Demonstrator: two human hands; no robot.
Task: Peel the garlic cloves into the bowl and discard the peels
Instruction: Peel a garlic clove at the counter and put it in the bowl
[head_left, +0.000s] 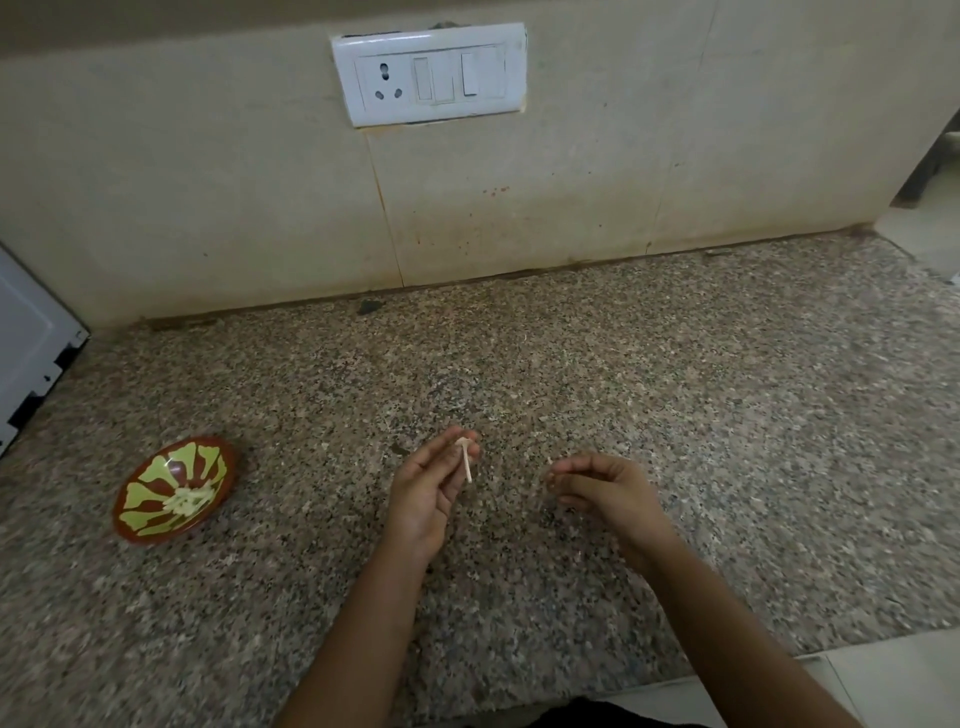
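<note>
The head camera looks down on a speckled brown-and-grey granite countertop that runs back to a wall of beige wall tiles.

Your left hand is raised over the middle of the counter with its palm turned to the right. Its thumb and fingertips are closed on a thin, pale garlic stalk with a small knobbed top. The stalk hangs down from the pinch, slightly tilted.

Your right hand is just to the right and clear of the left one. It is knuckles up, with the fingers curled inward and their tips close together. A tiny pale fleck shows at those tips, but it is too small for you to tell whether the fingers hold it or hold nothing.

The round, shallow brown bowl, painted with yellow-green petals, sits on the counter well to the left of both hands. A small heap of peeled, whitish garlic cloves lies in its bottom. A few pale scraps lie on the granite near your hands.

On the wall above is a white switch plate with a socket and rocker switches. The corner of a white appliance juts in at the left edge.
</note>
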